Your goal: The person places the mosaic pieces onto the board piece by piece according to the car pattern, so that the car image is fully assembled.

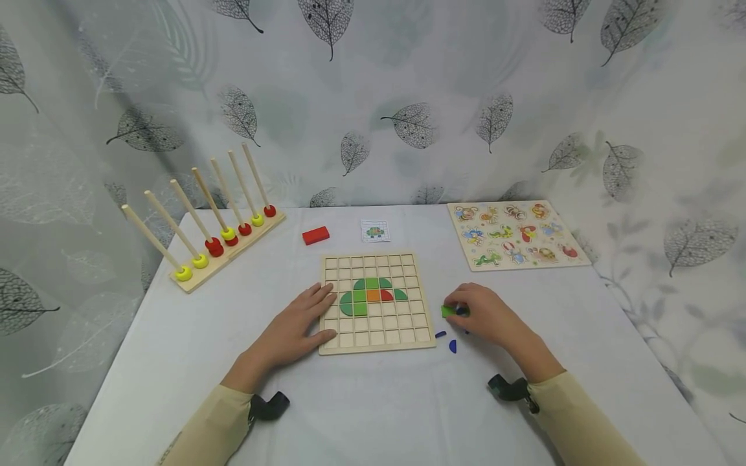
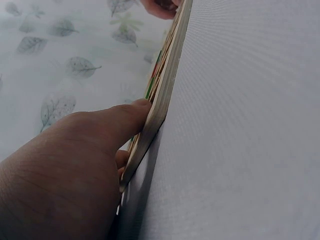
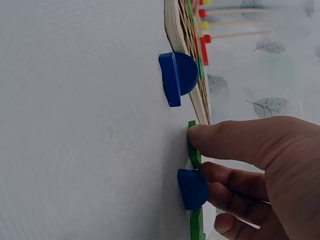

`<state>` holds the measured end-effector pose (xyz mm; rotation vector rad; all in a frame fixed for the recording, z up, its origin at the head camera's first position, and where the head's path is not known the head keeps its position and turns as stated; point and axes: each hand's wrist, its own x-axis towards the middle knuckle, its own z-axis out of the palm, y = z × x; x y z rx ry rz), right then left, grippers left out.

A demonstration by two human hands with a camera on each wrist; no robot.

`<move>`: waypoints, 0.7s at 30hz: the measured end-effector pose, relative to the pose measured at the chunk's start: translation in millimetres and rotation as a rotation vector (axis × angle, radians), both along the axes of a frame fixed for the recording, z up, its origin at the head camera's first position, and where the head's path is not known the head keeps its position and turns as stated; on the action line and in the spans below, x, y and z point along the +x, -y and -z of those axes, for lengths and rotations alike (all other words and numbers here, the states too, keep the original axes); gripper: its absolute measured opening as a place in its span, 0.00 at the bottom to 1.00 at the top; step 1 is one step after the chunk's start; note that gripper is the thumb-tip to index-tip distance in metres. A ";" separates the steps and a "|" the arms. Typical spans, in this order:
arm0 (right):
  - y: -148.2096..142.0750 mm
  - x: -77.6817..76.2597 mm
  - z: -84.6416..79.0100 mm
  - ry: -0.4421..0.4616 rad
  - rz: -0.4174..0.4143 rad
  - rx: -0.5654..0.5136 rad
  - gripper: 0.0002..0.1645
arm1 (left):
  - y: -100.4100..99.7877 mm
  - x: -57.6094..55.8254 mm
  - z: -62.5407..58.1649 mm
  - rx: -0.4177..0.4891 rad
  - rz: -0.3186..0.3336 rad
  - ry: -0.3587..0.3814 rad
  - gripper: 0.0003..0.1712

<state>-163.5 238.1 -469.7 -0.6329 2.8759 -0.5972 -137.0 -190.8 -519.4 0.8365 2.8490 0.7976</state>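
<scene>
"Along the left edge of the grid board [image 1: 376,323], my left hand [image 1: 294,323] rests with its fingers loosely spread, touching without gripping, thumb by the near corner."

"And your right?"

"Just right of the board, my right hand [image 1: 480,314] is nearly closed, thumb and forefinger pinching a green piece [image 3: 193,145]. A blue half-round [image 3: 192,190] sits by its fingertips; two more blue pieces [image 1: 452,347] lie just off the board's near right corner."

"What's on the board itself?"

"Around its middle I see green shapes [image 1: 359,296], an orange square [image 1: 373,296] and a red quarter-round [image 1: 386,296]."

"Any lettering?"

"Beyond the board's far edge lies a card [image 1: 375,231] with a coloured shape on a little grid. Dark marks on my left sleeve [image 1: 204,427], nearer me than the board, are too small to read."

"And further off?"

"Past the board, left of the card, a red block [image 1: 316,235]; far left of the board, a bead rack [image 1: 240,246] with upright rods; far right, a picture puzzle [image 1: 501,265] of little creatures."
</scene>
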 end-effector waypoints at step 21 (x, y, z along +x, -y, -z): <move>-1.4 -6.5 -13.1 -0.058 0.013 -0.036 0.14 | -1.7 -1.3 -3.9 0.008 0.014 -0.043 0.47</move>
